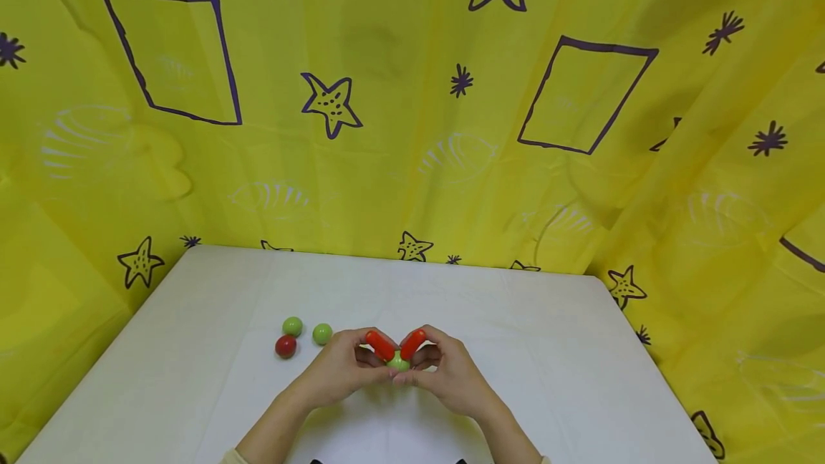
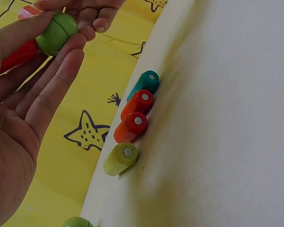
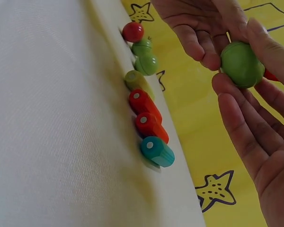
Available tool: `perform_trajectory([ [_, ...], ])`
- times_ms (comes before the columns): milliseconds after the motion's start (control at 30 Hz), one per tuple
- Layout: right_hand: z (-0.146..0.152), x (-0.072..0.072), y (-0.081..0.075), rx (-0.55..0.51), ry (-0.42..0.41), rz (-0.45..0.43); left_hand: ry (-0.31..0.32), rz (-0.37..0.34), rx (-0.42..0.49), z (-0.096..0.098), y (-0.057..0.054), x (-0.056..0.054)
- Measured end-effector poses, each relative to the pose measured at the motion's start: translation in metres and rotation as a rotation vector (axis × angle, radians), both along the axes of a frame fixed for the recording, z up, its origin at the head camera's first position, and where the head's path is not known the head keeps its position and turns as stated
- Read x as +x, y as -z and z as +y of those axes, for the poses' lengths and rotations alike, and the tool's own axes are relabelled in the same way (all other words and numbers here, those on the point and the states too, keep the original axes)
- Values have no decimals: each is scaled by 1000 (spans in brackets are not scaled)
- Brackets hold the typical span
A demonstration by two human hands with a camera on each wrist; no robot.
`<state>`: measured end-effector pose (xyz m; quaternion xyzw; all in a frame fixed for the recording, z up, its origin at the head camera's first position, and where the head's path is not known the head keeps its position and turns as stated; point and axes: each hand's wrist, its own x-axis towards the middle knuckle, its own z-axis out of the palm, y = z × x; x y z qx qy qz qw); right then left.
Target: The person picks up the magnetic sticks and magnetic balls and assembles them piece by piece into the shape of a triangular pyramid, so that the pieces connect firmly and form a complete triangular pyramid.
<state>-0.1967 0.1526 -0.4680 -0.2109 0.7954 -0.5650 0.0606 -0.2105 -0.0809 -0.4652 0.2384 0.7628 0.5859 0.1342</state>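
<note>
In front of me, both hands hold a small joined piece: a glossy green ball point(image 1: 398, 362) with two red rods slanting up from it in a V. My left hand point(image 1: 341, 372) grips the left red rod point(image 1: 380, 345) and touches the ball, thumb towards me. On the other side my right hand point(image 1: 455, 377) holds the right red rod point(image 1: 413, 343), its thumb also by the ball. Both wrist views show a seam line around the green ball point(image 2: 57, 34). Fingers partly cover the rods there.
Left of the hands on the white table point(image 1: 515, 335) lie two green balls point(image 1: 293, 326) and a red ball point(image 1: 286, 346). A teal rod point(image 3: 157, 152), two red rods point(image 3: 151, 126) and a yellow-green rod point(image 3: 138, 82) lie in a row. Yellow patterned cloth point(image 1: 387, 185) surrounds the table.
</note>
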Motion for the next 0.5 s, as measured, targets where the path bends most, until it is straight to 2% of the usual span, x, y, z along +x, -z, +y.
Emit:
perform_trajectory([
  [267, 0, 0, -2, -34, 14, -41, 42, -38, 46, -1, 0, -1],
  [500, -1, -1, -3, -16, 26, 27, 80, -33, 76, -3, 0, -2],
])
